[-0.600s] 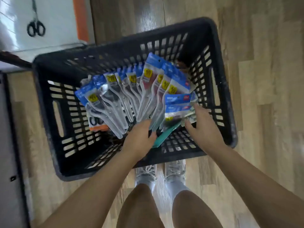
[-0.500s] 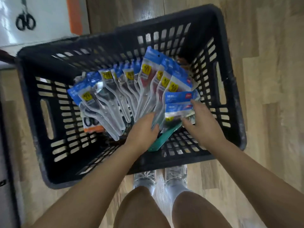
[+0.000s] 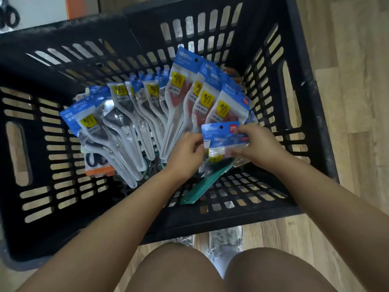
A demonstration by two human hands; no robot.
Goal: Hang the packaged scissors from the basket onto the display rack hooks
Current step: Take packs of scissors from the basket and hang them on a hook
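Change: both hands have come up from the fan's base to the blue header of one pack; 0.5 s ago the left hand sat lower, under the fanned packs, and the right hand held that pack from its right side only.
Basket: black slatted crate on a wood floor, seen from above, filling most of the view.
Orange pack: flat on the basket floor at 9 o'clock from the left hand, partly under the fan.
Fan: many clear scissor packs with blue headers and yellow stickers, spread from 9 to 12 o'clock inside the basket, narrow ends converging near the left hand.
Left hand: fingers curled, pinching the left edge of the pack; the fan's base lies just beside its knuckles at 10 o'clock.
Pack: blue-headed scissor pack held between the two hands, over the basket's near right part, its hang hole at 12 o'clock.
Green sleeve: slanting down to 7 o'clock below the pack; whether it belongs to the pack cannot be told.
Right hand: thumb and fingers gripping the pack's right edge, pack at its 9 o'clock.
Knees: bare, at 6 o'clock, below the basket's near wall.
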